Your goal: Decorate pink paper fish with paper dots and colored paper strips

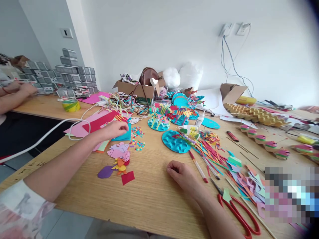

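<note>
My left hand [116, 129] is over a blue paper sheet [126, 135] beside red and pink sheets, with its fingers curled in; whether it holds anything is hidden. My right hand [181, 172] rests on the bare tabletop with its fingers loosely closed, and nothing shows in it. Between the hands lie pink paper fish [117, 152], an orange paper fish [121, 163], a purple paper cutout [105, 172] and a red paper square [128, 178]. Close to my right hand are a red-capped pen [198, 166] and a round blue wavy piece [175, 141].
Red-handled scissors [240, 212] and paper scraps [251, 182] lie at the right. Fish decorations [171, 113] and glue bottles [190, 129] stand farther back. A white cable [50, 132] crosses the left side, where another person's hands [21, 89] are.
</note>
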### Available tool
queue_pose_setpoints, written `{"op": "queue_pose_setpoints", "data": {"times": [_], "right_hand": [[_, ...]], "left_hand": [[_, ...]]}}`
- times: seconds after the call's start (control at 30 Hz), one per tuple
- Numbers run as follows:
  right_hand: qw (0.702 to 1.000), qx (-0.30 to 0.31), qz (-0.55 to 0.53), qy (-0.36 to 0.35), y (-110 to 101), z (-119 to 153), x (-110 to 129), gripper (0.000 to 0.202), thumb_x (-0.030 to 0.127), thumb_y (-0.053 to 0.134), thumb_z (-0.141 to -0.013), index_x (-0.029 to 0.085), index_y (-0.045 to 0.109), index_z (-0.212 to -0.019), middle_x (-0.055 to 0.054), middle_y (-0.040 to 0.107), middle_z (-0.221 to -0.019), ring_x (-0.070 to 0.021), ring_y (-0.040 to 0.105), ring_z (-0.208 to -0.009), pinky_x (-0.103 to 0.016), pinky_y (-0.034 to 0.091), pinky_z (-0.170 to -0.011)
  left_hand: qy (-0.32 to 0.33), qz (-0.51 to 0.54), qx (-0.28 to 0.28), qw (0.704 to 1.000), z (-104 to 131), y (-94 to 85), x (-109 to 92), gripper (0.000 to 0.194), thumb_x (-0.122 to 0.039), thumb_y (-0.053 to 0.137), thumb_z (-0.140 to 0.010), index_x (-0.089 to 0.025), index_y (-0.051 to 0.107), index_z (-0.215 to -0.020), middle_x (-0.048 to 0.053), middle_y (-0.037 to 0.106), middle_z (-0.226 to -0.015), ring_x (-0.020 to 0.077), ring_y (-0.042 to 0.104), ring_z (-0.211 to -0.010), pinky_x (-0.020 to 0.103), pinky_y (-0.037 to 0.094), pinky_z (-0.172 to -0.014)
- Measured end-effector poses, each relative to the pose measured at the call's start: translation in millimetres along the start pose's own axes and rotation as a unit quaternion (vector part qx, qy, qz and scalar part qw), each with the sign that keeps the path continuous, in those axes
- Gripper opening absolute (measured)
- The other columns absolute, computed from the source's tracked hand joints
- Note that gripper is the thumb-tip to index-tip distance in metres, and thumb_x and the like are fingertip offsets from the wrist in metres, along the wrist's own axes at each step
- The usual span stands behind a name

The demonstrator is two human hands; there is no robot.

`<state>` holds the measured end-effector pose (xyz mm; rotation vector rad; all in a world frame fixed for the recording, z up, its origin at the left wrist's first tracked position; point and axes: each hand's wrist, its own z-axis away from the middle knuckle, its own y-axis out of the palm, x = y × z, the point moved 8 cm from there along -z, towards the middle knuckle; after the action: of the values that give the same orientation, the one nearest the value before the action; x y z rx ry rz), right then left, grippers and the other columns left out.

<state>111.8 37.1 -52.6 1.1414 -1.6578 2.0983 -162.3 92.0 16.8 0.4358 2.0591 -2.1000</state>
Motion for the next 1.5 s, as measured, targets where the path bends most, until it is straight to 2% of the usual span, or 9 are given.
{"op": "queue_pose_setpoints", "data": {"times": [0.1, 0.23, 0.47, 0.93, 1.07, 1.17, 1.27, 1.37, 1.5], "right_hand": [[1.000, 0.001, 0.015, 0.000, -1, 1, 3, 0.015, 0.020, 0.044, -0.074, 0.016, 0.056, -0.066, 0.000, 0.056, -0.062, -0.0121, 0.046, -0.057, -0.023, 0.030, -0.050], [1.000, 0.005, 0.025, -0.006, 0, 2, 5, 0.016, 0.019, 0.043, -0.074, 0.016, 0.056, -0.065, 0.000, 0.057, -0.062, -0.0121, 0.047, -0.057, -0.023, 0.030, -0.051], [0.999, 0.005, 0.038, -0.015, 1, 2, 7, 0.017, 0.019, 0.044, -0.074, 0.016, 0.058, -0.065, -0.001, 0.058, -0.063, -0.0122, 0.047, -0.057, -0.023, 0.030, -0.052], [0.999, -0.003, 0.038, -0.026, 1, 3, 9, 0.016, 0.017, 0.044, -0.073, 0.017, 0.058, -0.065, -0.001, 0.058, -0.063, -0.0120, 0.047, -0.057, -0.023, 0.030, -0.051], [0.999, -0.001, 0.038, -0.030, 1, 3, 11, 0.017, 0.015, 0.044, -0.073, 0.016, 0.059, -0.066, -0.001, 0.058, -0.063, -0.0118, 0.048, -0.057, -0.023, 0.030, -0.052], [0.999, -0.002, 0.023, -0.029, -1, 2, 12, 0.015, 0.015, 0.045, -0.074, 0.016, 0.058, -0.067, -0.001, 0.057, -0.063, -0.0120, 0.048, -0.058, -0.023, 0.032, -0.053], [0.998, -0.035, -0.040, -0.038, -11, 6, 19, 0.011, 0.019, 0.045, -0.076, 0.016, 0.055, -0.072, 0.000, 0.054, -0.063, -0.0121, 0.048, -0.059, -0.023, 0.034, -0.054], [0.987, -0.063, -0.140, -0.052, -20, 16, 29, 0.014, 0.027, 0.047, -0.079, 0.016, 0.053, -0.087, -0.002, 0.056, -0.074, -0.0120, 0.050, -0.064, -0.023, 0.038, -0.055], [0.969, -0.032, -0.239, -0.053, -16, 30, 37, 0.033, 0.033, 0.054, -0.077, 0.018, 0.049, -0.106, -0.006, 0.057, -0.098, -0.0139, 0.054, -0.081, -0.023, 0.043, -0.064]], "left_hand": [[0.075, -0.010, 0.111, 0.991, 17, 18.2, -26, 0.018, -0.016, 0.049, -0.070, -0.020, 0.063, -0.080, -0.003, 0.063, -0.077, 0.0134, 0.056, -0.072, 0.019, 0.039, -0.061], [0.103, -0.051, 0.176, 0.978, 37, 33.4, -25, 0.023, -0.013, 0.054, -0.063, -0.019, 0.062, -0.083, -0.001, 0.061, -0.080, 0.0145, 0.055, -0.074, 0.020, 0.038, -0.062], [0.123, -0.119, 0.167, 0.971, 55, 39.7, -22, 0.013, -0.019, 0.051, -0.071, -0.018, 0.056, -0.082, 0.002, 0.057, -0.084, 0.0159, 0.051, -0.076, 0.022, 0.035, -0.063], [0.117, -0.077, 0.165, 0.976, 48, 49.5, -2, 0.009, -0.022, 0.048, -0.066, -0.019, 0.047, -0.074, -0.001, 0.050, -0.071, 0.0145, 0.044, -0.064, 0.022, 0.027, -0.053], [0.124, -0.058, 0.174, 0.975, 49, 40.3, -4, 0.008, -0.025, 0.046, -0.069, -0.018, 0.046, -0.074, -0.002, 0.049, -0.071, 0.0144, 0.044, -0.066, 0.022, 0.028, -0.055], [0.140, -0.004, 0.175, 0.975, 51, 22.2, -23, 0.013, -0.030, 0.048, -0.070, -0.018, 0.043, -0.069, -0.003, 0.045, -0.071, 0.0134, 0.042, -0.067, 0.021, 0.029, -0.057], [0.140, 0.078, 0.171, 0.972, 56, 9.6, -62, 0.016, -0.029, 0.049, -0.068, -0.018, 0.039, -0.063, -0.003, 0.040, -0.068, 0.0115, 0.039, -0.064, 0.021, 0.029, -0.056], [0.144, 0.138, 0.190, 0.961, 63, 21.3, -109, 0.008, -0.023, 0.049, -0.066, -0.019, 0.044, -0.071, -0.004, 0.042, -0.067, 0.0110, 0.041, -0.063, 0.021, 0.028, -0.053], [0.176, 0.130, 0.222, 0.950, 68, 61.0, -154, 0.014, -0.022, 0.051, -0.064, -0.021, 0.047, -0.078, -0.006, 0.047, -0.068, 0.0111, 0.042, -0.061, 0.021, 0.026, -0.049]]}}
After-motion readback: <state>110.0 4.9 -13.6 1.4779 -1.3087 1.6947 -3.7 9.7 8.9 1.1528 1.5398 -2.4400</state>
